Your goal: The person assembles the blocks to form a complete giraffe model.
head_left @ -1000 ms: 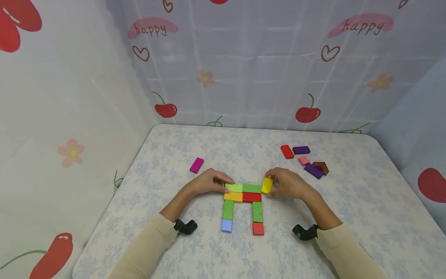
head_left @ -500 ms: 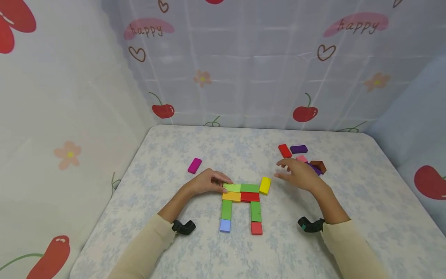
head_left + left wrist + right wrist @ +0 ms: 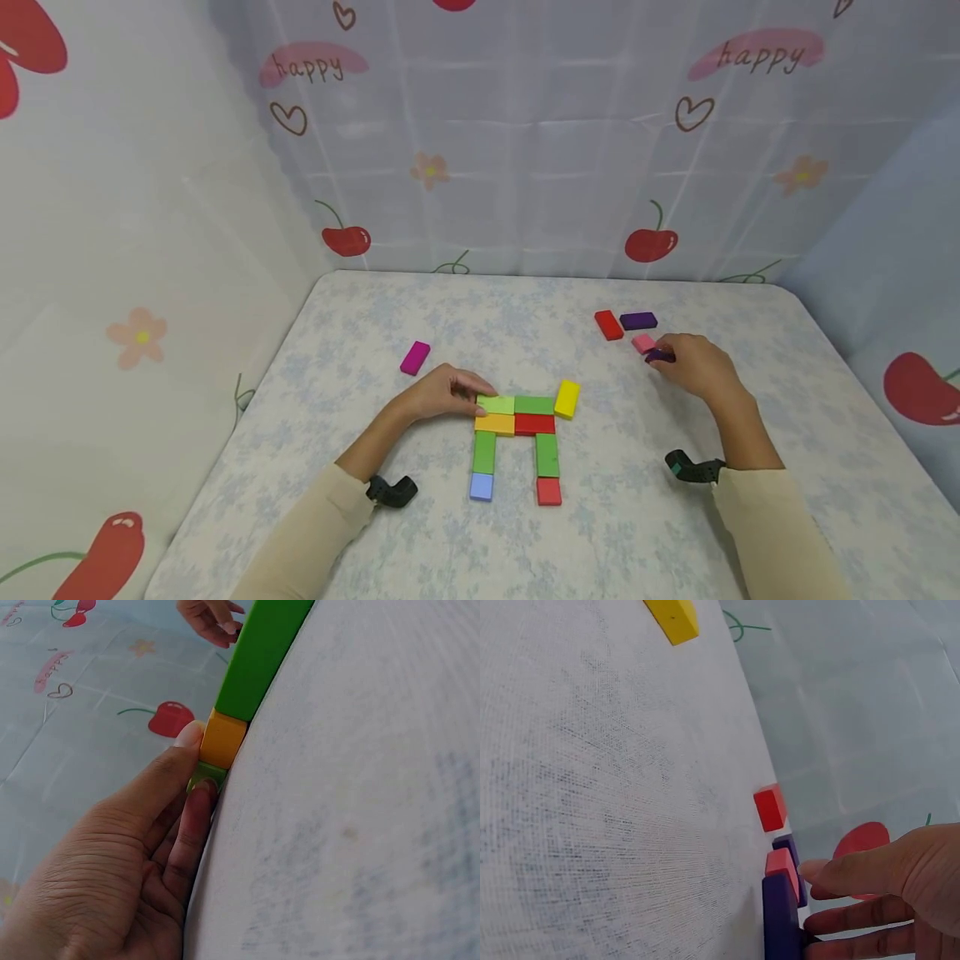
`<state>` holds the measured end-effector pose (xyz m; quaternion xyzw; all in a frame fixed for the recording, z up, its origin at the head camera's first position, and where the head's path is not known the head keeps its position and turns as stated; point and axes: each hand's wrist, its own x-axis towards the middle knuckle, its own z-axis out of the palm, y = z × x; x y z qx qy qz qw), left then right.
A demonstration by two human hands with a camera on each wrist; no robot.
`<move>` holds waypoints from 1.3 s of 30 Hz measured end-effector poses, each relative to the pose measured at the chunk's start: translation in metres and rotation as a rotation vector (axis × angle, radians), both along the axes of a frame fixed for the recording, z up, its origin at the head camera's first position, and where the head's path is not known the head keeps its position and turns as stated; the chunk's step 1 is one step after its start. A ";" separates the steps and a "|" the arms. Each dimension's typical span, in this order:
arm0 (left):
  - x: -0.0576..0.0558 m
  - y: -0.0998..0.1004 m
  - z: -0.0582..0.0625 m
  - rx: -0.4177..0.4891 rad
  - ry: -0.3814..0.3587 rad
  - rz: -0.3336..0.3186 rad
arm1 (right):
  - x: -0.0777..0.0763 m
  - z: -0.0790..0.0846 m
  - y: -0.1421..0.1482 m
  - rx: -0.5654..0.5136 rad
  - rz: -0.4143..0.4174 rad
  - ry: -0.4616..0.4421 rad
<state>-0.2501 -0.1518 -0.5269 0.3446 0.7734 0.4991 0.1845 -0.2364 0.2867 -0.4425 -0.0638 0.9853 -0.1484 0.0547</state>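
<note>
My left hand [image 3: 442, 392] rests on the table, its fingers pinching the left end of a light green block [image 3: 498, 405]. This block sits in a flat figure with a green block [image 3: 534, 405], an orange block [image 3: 498, 426] and a red block [image 3: 534, 425]. Two green leg blocks run down toward me, one ending in a light blue block [image 3: 482, 487], the other in a red one [image 3: 549, 492]. A yellow block [image 3: 567, 399] lies slanted at the upper right corner. Over on the right, my right hand [image 3: 697, 362] grips a dark purple block [image 3: 780, 915], partly covering it.
Beside the right hand lie a pink block [image 3: 643, 342], a red block [image 3: 608, 325] and another purple block [image 3: 638, 321]. A magenta block [image 3: 415, 358] lies beyond the left hand. A patterned curtain [image 3: 510, 167] hangs behind the table's far edge.
My right hand has let go of the yellow block beside the figure, moved right and reached the purple block. A brown block there is now hidden. My left hand has stayed in place.
</note>
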 end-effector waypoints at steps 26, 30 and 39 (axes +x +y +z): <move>0.005 -0.001 0.002 -0.021 -0.033 0.031 | -0.001 -0.001 -0.002 -0.110 0.055 -0.203; 0.002 0.000 0.003 -0.020 -0.023 0.026 | 0.000 0.001 0.000 -0.127 0.069 -0.229; -0.001 0.002 0.001 0.001 -0.021 0.008 | -0.002 -0.003 -0.003 -0.079 0.024 -0.221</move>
